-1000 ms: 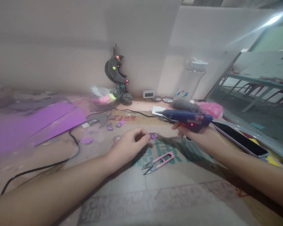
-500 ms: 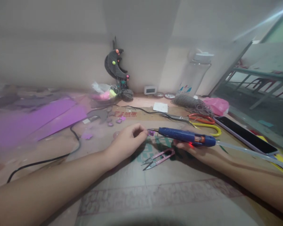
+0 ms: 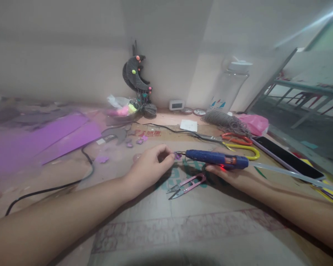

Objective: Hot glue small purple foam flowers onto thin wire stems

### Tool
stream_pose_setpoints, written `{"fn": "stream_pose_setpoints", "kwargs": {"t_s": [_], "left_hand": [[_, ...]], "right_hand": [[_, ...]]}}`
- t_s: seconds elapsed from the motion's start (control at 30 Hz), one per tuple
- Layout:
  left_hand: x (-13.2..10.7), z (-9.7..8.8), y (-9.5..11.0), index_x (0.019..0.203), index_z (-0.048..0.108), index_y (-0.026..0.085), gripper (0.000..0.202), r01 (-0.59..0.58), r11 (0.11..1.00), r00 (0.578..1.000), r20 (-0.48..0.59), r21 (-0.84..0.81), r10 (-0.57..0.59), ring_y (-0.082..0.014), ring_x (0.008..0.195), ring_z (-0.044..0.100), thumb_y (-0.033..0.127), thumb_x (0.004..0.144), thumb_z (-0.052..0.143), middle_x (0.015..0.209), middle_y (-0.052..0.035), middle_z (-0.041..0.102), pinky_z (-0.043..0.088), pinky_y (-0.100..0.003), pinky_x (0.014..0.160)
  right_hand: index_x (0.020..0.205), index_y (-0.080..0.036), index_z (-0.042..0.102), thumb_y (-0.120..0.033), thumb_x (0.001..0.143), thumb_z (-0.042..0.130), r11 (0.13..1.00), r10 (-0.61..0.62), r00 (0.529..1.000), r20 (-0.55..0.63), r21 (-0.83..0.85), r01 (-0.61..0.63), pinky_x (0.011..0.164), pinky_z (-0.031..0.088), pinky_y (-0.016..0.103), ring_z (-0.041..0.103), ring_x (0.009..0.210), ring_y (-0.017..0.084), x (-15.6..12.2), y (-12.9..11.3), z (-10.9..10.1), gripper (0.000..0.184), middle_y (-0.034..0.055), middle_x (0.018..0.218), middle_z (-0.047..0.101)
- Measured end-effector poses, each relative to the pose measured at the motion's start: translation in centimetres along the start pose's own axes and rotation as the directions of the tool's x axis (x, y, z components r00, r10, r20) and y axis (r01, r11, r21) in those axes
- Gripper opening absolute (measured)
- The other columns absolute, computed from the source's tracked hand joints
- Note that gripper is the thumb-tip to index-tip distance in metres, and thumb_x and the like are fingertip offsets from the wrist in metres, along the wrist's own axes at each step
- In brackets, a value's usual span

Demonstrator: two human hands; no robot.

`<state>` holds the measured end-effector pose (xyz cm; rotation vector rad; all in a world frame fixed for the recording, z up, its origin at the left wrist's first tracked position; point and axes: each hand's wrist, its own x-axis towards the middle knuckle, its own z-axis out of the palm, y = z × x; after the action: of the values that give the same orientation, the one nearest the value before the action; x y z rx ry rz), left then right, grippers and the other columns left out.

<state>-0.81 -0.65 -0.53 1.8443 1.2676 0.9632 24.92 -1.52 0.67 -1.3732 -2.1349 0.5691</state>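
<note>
Between thumb and fingertips, my left hand (image 3: 155, 160) pinches a small purple paper flower (image 3: 178, 156), mostly hidden behind the fingers. My right hand (image 3: 220, 171) is wrapped round a blue hot glue gun (image 3: 211, 156), which lies level with its nozzle pointing left. The nozzle tip is at the purple flower, close to my left fingertips; whether they touch I cannot tell. A clear glue stick (image 3: 283, 172) sticks out of the gun's back end, and a red light glows under its body. Just below the hands, pink thread snips (image 3: 187, 186) lie on the cardboard (image 3: 144, 225).
Purple sheets (image 3: 69, 138), a loose purple flower (image 3: 102, 159) and a black cable (image 3: 50, 189) are on the left. Behind stand a dark crescent moon ornament (image 3: 133, 74) and a clear bottle (image 3: 229, 90). Scissors (image 3: 242, 151), grey yarn (image 3: 224, 121) and a phone (image 3: 288, 157) lie right.
The glue gun and my right hand have shifted slightly left, bringing the nozzle nearer my left fingertips. My left hand stays nearly still.
</note>
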Motion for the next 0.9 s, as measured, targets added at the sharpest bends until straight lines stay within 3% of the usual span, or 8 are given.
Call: {"fn": "stream_pose_setpoints", "kwargs": {"t_s": [0.47,0.8,0.9], "left_hand": [[0.0,-0.1,0.0,0.08,0.061,0.02,0.02,-0.032,0.999,0.999,0.025,0.041,0.031,-0.0149,0.067,0.055,0.036,0.089,0.051,0.075,0.0006,0.065,0.039,-0.024,0.059],[-0.1,0.0,0.0,0.079,0.062,0.019,0.021,-0.014,1.0,1.0,-0.003,0.022,0.014,-0.0158,0.065,0.056,0.037,0.086,0.053,0.072,-0.0007,0.065,0.04,-0.025,0.057],[-0.1,0.0,0.0,0.08,0.063,0.019,0.021,-0.01,1.0,1.0,0.002,0.015,0.01,-0.0161,0.066,0.056,0.037,0.086,0.053,0.073,-0.0011,0.066,0.04,-0.025,0.057]], "right_hand": [[0.077,-0.025,0.065,-0.048,0.084,0.062,1.0,-0.019,1.0,0.019,-0.006,0.019,0.053,0.05,0.032,0.061,0.062,0.021,0.3,2.1,0.3,0.025,0.0021,0.069,0.066],[0.073,-0.025,0.064,-0.046,0.084,0.062,0.999,0.035,0.999,0.011,-0.014,-0.035,0.053,0.048,0.033,0.06,0.06,0.02,0.0,0.6,0.2,0.025,0.0013,0.066,0.064],[0.073,-0.026,0.065,-0.047,0.083,0.063,1.0,0.001,1.0,0.003,-0.002,-0.001,0.05,0.048,0.033,0.06,0.058,0.021,0.1,0.9,0.3,0.023,0.0016,0.067,0.065]]}}
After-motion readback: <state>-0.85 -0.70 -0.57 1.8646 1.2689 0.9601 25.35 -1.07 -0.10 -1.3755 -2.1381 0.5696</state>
